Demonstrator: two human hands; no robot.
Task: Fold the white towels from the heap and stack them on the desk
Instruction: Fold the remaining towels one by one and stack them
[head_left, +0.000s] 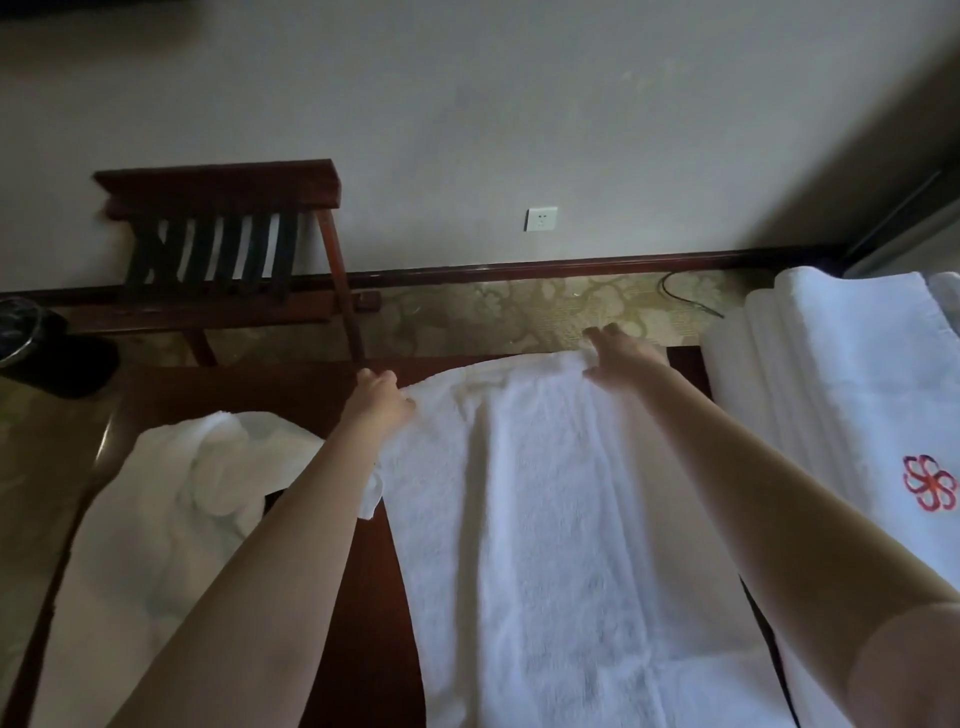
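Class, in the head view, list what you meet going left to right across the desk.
heap → left hand → spread towel → right hand → folded stack

Two long arms reach out from the person. The left arm (291, 545) is bare all the way down to the left hand (376, 400). The right arm (753, 493) is bare too, down to the right hand (618, 358). Both wrists and both hands are bare. High up on the right arm, close to the person, a curved line (883, 639) goes across it. It may be the edge of a short sleeve, but it is too blurry to tell.
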